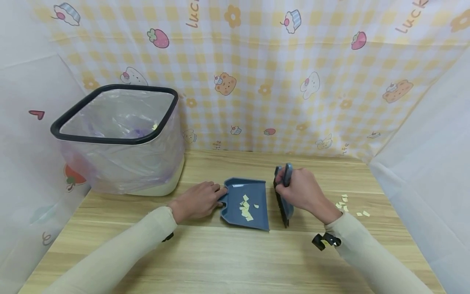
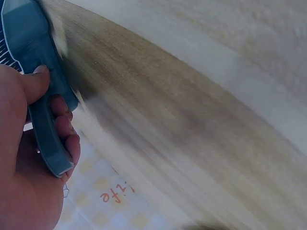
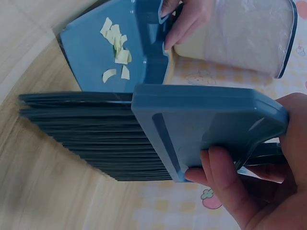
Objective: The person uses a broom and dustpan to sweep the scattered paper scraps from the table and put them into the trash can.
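My left hand (image 1: 200, 200) grips the handle of a blue dustpan (image 1: 258, 220) on the table. In the left wrist view, the thumb lies on the dustpan handle (image 2: 45, 129) and the fingers curl round it. Pale yellow paper scraps (image 1: 245, 209) lie in the pan. My right hand (image 1: 302, 190) holds a blue hand brush (image 1: 288, 210) just right of the pan's open edge. The right wrist view shows its dark bristles (image 3: 105, 139) pointing away from the hand, with the thumb and fingers around the brush's upper part.
A bin (image 1: 158, 157) with a black rim and clear liner stands at the back left, with a scrap inside. Several more paper scraps (image 1: 345, 201) lie on the wooden table (image 1: 220, 261) beyond my right wrist. A patterned cloth (image 1: 257, 106) hangs along the back.
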`<action>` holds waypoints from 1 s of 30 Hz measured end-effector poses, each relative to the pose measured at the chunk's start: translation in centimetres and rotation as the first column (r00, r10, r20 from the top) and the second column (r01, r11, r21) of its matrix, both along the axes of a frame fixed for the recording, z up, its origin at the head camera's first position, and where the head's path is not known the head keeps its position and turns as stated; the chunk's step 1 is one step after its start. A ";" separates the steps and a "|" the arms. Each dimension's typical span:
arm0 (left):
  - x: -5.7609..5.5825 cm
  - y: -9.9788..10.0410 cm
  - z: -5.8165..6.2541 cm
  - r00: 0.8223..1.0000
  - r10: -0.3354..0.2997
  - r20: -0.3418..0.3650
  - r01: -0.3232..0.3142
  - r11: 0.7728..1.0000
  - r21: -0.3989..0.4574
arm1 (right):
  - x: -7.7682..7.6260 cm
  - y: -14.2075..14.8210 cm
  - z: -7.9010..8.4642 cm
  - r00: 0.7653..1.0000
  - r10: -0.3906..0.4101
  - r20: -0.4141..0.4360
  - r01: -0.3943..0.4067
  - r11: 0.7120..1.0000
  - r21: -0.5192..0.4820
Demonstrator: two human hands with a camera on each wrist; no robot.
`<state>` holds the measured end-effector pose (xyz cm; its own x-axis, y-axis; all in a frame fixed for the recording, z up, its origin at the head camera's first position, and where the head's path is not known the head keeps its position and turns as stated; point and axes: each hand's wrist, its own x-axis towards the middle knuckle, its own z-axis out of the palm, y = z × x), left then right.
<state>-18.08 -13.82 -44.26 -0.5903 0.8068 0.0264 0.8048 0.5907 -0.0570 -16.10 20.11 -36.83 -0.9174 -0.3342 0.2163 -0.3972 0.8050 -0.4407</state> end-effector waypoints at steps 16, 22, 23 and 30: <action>0.1 -0.5 0.0 0.986 0.062 0.156 -0.082 0.989 0.123 | 0.6 1.1 -0.2 0.999 -0.028 0.017 0.029 0.999 -0.026; -0.1 -0.6 1.3 0.992 0.046 0.121 -0.063 0.988 0.140 | 0.5 1.3 -0.5 0.999 -0.037 0.036 0.038 0.999 -0.030; -0.2 -0.7 1.5 0.992 0.046 0.115 -0.062 0.988 0.139 | 0.6 1.4 -0.5 0.999 -0.037 0.038 0.038 0.999 -0.030; -0.7 -1.0 3.7 1.000 0.003 0.016 -0.005 0.986 0.164 | 0.8 1.3 -0.5 0.998 -0.035 0.054 0.037 0.999 -0.039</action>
<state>-18.75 -14.87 -40.58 -0.5949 0.7898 0.1495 0.8025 0.5943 0.0535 -15.35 21.42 -37.28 -0.9394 -0.2925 0.1789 -0.3429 0.7997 -0.4929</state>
